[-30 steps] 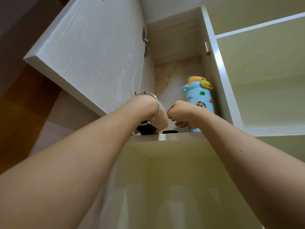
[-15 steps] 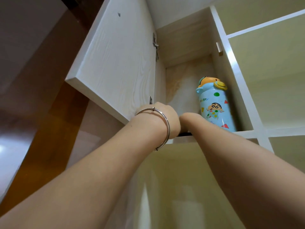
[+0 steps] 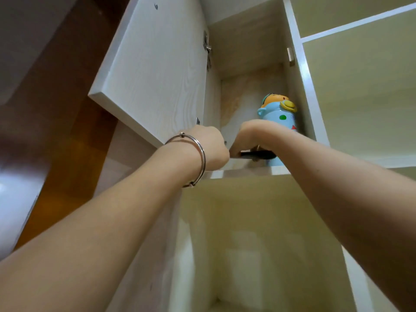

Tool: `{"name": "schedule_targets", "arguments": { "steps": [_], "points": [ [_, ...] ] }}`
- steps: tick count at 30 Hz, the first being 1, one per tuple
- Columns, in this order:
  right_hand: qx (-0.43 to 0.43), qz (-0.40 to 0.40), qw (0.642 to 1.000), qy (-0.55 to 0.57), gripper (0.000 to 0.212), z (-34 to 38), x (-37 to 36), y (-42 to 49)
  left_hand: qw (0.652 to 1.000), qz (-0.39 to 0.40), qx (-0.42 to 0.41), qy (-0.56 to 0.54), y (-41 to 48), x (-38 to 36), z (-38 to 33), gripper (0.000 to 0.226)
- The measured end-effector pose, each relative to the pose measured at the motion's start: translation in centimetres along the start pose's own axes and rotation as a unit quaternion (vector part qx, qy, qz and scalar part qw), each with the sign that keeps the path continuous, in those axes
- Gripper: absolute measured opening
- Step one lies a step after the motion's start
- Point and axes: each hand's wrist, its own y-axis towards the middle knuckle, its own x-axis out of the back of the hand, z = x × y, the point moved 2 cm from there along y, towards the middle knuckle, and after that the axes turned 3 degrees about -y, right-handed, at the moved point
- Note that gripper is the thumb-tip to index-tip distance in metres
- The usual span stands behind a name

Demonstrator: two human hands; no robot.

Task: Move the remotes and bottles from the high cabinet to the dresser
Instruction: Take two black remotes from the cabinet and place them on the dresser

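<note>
The dark remote (image 3: 256, 154), half a second ago only a sliver at the shelf edge, now shows more of its length, lifted just above the shelf (image 3: 247, 171) of the high cabinet (image 3: 299, 70). The right hand (image 3: 253, 137) is curled down over it from above, fingers closed on it. The left hand (image 3: 212, 147), a bangle (image 3: 198, 158) on its wrist, touches the remote's left end; its grip cannot be told. The blue bottle (image 3: 279, 115) stands upright behind the right wrist. Both forearms reach up, beside the open door (image 3: 155, 70).

both arms raised, hands (image 3: 209, 149) curled
</note>
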Motion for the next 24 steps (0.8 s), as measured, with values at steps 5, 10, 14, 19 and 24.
{"name": "schedule_targets", "arguments": {
  "steps": [5,10,14,19,24],
  "points": [
    [-0.01,-0.106,0.988,0.111,0.027,-2.6,0.3,-3.4,0.983,0.005,0.003,-0.182,-2.2,0.6,-0.4,0.02],
    [-0.041,-0.142,0.97,0.195,0.01,-4.1,-1.8,-9.2,0.919,0.022,0.011,-0.393,-5.1,-1.2,0.3,0.036],
    [-0.1,-0.155,0.96,0.21,0.024,-5.4,-4.7,-17.3,0.803,0.091,-0.015,-0.589,-10.9,-4.7,0.0,0.064],
    [-0.236,-0.133,0.946,0.18,0.028,-7.6,-10.3,-31.0,0.689,0.233,-0.038,-0.685,-22.2,-10.8,-2.8,0.075],
    [-0.442,-0.052,0.882,0.153,0.038,-8.9,-17.9,-49.8,0.565,0.485,-0.077,-0.663,-38.4,-15.4,-6.7,0.061]
  ]
}}
